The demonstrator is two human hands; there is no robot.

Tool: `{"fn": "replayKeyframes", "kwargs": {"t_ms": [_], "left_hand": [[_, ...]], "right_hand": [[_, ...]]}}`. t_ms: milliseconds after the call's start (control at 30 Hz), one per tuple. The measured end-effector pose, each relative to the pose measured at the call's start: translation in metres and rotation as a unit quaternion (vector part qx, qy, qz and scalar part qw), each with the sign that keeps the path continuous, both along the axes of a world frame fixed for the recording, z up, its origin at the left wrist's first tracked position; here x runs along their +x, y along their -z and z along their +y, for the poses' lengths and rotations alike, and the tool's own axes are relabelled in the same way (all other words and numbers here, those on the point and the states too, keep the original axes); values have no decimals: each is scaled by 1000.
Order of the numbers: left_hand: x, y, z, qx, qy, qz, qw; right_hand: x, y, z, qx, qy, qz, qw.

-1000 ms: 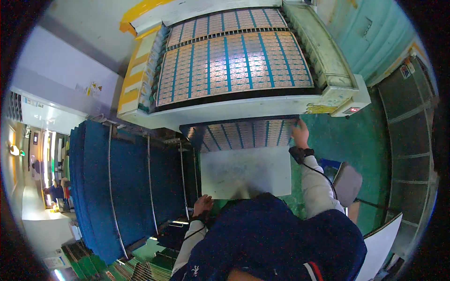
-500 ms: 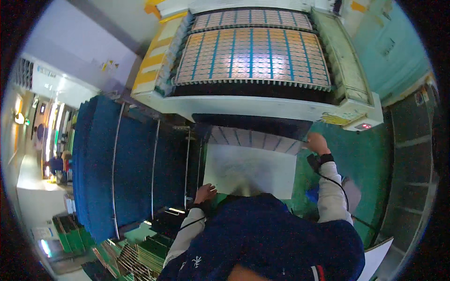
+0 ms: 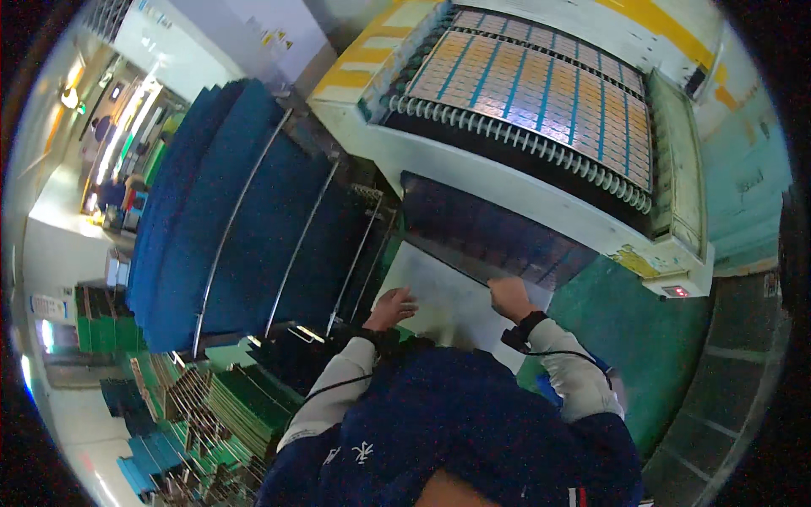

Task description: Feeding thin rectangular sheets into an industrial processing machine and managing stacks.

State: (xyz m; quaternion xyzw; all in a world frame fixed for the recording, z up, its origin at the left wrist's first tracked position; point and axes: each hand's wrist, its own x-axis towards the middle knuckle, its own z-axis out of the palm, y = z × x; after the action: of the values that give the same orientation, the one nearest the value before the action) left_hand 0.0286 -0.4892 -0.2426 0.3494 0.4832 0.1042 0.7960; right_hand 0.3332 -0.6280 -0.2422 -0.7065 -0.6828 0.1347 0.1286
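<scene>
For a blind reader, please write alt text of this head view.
A person's right hand holds the near edge of a dark flat panel; the left hand is at a white flat board's edge. Beyond stands a white roller machine.

Room over green floor (image 3: 642,338) at right, conveyor (image 3: 507,193) blocking ahead, blue panels (image 3: 186,228) blocking left

The navy jacket (image 3: 473,406) hides part of the white board (image 3: 446,287), and the wall notice (image 3: 49,306) is unreadably small.

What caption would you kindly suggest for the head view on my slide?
Right hand at the dark panel, left hand by the white board, before a conveyor carrying patterned panels.
</scene>
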Motion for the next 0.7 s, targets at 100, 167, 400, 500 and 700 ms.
{"fn": "replayKeyframes", "kwargs": {"t_ms": [100, 167, 400, 500, 700], "left_hand": [[12, -7, -6, 26, 6, -9, 1000], [24, -6, -8, 46, 9, -5, 999], [38, 10, -2, 43, 10, 51, 998], [38, 20, 1, 58, 36, 27, 997], [37, 40, 2, 72, 25, -33, 997]], "right_hand": [[-20, -7, -10, -17, 3, -5, 1000], [-35, 19, -26, -18, 1, 7, 1000], [-52, 45, -37, -73, -29, 60, 995], [-52, 18, -31, -106, -58, 88, 989], [-48, 13, -11, -177, 155, 408, 882]]}}
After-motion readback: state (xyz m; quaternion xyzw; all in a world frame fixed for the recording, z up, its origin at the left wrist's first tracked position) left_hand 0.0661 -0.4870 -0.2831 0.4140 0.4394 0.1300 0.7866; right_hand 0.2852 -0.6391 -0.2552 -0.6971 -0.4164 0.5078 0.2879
